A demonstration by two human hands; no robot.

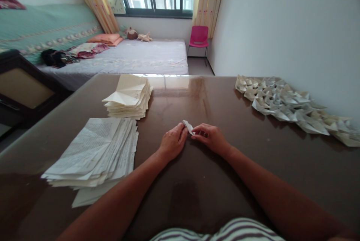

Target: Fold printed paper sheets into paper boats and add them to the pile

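Note:
My left hand (172, 142) and my right hand (211, 137) meet at the middle of the dark brown table (197, 98). Both pinch a small folded piece of paper (188, 126) that sticks up between the fingertips. The fingers of both hands are curled closed around it, and most of the paper is hidden by them. My forearms rest low over the table's near side.
A stack of flat printed sheets (97, 153) lies at the left front. Behind it sits a pile of part-folded sheets (129, 96). Many finished folded paper shapes (289, 106) spread along the right side by the wall. A bed and a pink chair (199, 38) stand beyond.

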